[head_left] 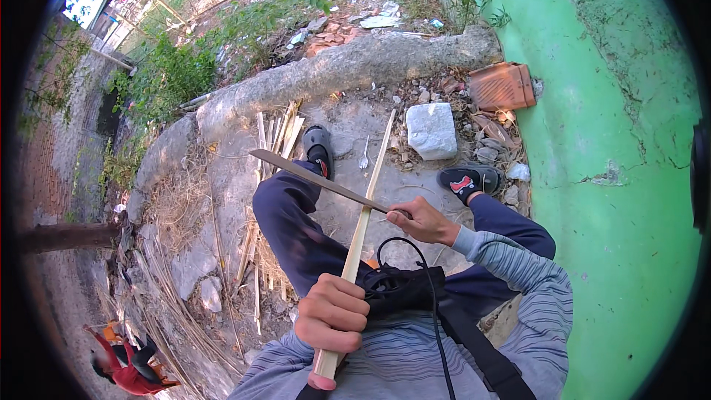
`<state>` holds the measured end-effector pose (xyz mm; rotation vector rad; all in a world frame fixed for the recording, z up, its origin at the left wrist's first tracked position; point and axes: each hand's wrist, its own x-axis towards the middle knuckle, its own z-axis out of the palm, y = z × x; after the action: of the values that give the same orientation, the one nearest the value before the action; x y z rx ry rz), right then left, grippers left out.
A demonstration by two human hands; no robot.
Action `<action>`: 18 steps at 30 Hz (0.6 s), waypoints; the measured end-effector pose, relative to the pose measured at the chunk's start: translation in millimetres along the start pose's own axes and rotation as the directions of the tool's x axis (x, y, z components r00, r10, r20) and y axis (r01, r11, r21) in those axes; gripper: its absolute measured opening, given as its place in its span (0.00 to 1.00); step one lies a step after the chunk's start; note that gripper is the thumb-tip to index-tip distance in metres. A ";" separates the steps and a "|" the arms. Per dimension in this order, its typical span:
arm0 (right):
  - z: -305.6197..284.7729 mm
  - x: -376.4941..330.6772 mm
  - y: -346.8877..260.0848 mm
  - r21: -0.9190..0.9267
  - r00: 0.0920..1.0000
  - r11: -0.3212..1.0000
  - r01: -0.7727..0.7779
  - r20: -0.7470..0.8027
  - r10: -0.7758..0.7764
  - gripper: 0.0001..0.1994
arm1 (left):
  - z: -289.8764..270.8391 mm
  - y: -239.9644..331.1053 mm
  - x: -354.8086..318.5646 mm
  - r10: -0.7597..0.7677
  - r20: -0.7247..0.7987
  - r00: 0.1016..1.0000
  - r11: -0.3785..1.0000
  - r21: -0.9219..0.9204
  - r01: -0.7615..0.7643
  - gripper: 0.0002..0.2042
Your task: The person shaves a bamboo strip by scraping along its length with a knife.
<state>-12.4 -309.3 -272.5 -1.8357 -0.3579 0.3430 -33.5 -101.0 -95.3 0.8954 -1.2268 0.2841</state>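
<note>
My left hand is wrapped round the lower part of a long, pale bamboo strip. The strip slants up from my lap and narrows to a thin far end between my feet. In my right hand is the handle of a machete, whose long dark blade points to the far left. Its blade lies across the strip near the handle, seemingly touching it. The fingers of both hands are closed; most of the handle is hidden in my right palm.
Split strips lie beyond my left knee, with shavings further left. A white block and plastic fork lie ahead. A green wall borders the right. A black cable loops over my lap. Another person is at lower left.
</note>
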 end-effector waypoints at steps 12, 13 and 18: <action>16.3 15.8 20.2 0.100 0.995 0.993 -0.060 -0.074 0.067 0.33 | 6.0 5.9 -2.5 0.004 -0.351 0.936 0.996 0.082 0.027 0.38; 17.3 15.5 12.7 0.125 0.997 0.991 -0.044 -0.058 0.051 0.34 | 5.3 7.4 -3.8 0.004 -0.372 0.928 0.995 0.091 0.032 0.37; 16.3 17.4 -26.5 0.122 0.995 0.987 0.101 -0.010 -0.101 0.34 | 5.5 8.5 1.2 0.017 -0.417 0.909 0.991 0.127 0.040 0.40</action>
<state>-5.1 -280.7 -252.7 -1.6916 -0.4172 0.2857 -42.2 -99.9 -90.2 0.8995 -0.8096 0.5253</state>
